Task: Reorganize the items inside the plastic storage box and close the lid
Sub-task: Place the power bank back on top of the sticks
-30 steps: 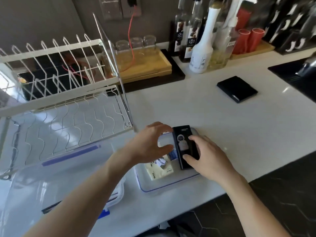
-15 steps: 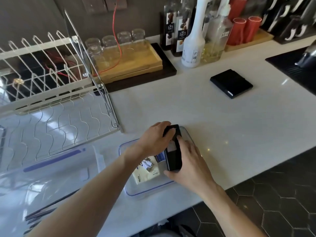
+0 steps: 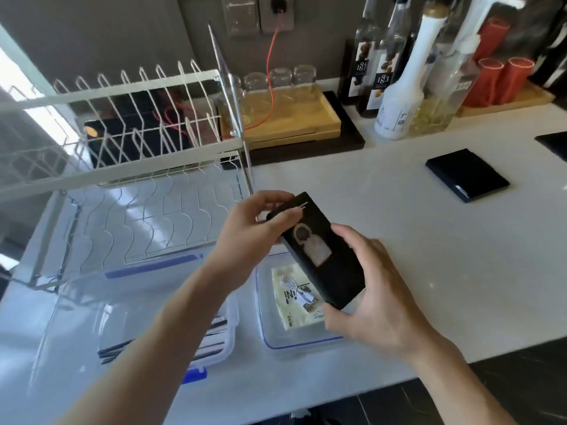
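A clear plastic storage box (image 3: 270,340) with a blue-edged rim sits open on the white counter near its front edge. Inside lie a cream-coloured packet (image 3: 296,315) and a small white cable (image 3: 299,292). Both hands hold a flat black box with a pale picture on it (image 3: 319,250), tilted above the storage box. My left hand (image 3: 251,237) grips its far end, my right hand (image 3: 374,302) grips its near end and right side. The clear lid with blue clips (image 3: 211,342) lies to the left of the box, partly under my left forearm.
A white wire dish rack (image 3: 138,167) stands at the left. A wooden tray with upturned glasses (image 3: 285,115) sits at the back, with bottles (image 3: 402,96) and red cups (image 3: 503,81) to the right. A black square pad (image 3: 466,174) lies on the counter.
Both hands have lifted the black box up out of the storage box, uncovering the packet and cable beneath. The camera has shifted, so the scene sits further right.
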